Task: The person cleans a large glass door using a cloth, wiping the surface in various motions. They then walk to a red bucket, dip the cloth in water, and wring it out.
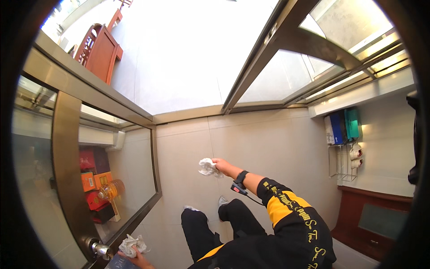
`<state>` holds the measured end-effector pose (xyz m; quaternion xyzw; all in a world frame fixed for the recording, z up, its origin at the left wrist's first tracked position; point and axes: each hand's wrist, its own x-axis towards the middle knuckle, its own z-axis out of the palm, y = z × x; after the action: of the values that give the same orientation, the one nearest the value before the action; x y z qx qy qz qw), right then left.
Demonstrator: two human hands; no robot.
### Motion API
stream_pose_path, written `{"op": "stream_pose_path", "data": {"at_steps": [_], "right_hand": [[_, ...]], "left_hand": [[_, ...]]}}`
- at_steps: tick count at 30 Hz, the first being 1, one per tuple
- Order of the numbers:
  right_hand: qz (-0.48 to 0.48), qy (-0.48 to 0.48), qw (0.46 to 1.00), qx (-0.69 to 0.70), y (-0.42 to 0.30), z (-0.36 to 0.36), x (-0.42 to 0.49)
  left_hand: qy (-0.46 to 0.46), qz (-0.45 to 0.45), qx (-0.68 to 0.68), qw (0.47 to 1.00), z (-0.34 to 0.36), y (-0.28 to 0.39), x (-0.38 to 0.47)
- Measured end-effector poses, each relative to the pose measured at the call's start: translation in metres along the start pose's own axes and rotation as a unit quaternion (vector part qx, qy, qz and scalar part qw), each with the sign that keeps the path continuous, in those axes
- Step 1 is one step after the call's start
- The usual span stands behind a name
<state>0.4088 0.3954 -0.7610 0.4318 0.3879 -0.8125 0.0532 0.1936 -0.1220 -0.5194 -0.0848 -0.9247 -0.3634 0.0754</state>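
My right hand (222,166), stretched out above the tiled floor, grips a crumpled white cloth or tissue (209,167). At the lower left, my left hand (136,258) has another crumpled white cloth or tissue (131,245) between its fingers. It is close to the metal doorknob (100,249) of a metal-framed glass door (69,168). Below that hand is part of a bluish translucent thing (121,263), cut off by the picture's edge. A strap with a small device (239,187) is round my right wrist.
A metal threshold (188,113) crosses the floor ahead, with another glass door (255,67) at the right. Behind the left glass show boxes (88,181) and a bottle of yellow liquid (112,190). A wire rack (342,161) and red-brown cabinet (366,215) stand right; a wooden chair (100,53) is beyond.
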Motion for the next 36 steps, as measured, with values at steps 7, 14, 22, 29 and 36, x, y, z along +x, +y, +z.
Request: {"op": "stream_pose_path", "data": {"at_steps": [7,14,22,29,36], "right_hand": [[-0.034,0.008,0.985,-0.172,-0.146,-0.015,-0.043],[-0.127,0.11,0.926,-0.338,-0.393,-0.029,0.018],[-0.182,0.154,0.917,-0.319,-0.552,-0.067,0.097],[-0.128,0.238,0.935,-0.228,-0.622,-0.185,0.183],[-0.084,0.359,0.884,-0.287,-0.72,-0.327,0.273]], "left_hand": [[-0.029,-0.318,-0.212,0.924,0.028,0.076,-0.025],[-0.322,-0.298,-0.001,0.898,0.105,0.129,-0.035],[-0.366,-0.32,0.06,0.872,0.172,0.27,0.063],[-0.356,-0.41,0.058,0.838,0.224,0.339,0.119],[-0.41,-0.377,0.084,0.826,0.377,0.388,0.21]]}}
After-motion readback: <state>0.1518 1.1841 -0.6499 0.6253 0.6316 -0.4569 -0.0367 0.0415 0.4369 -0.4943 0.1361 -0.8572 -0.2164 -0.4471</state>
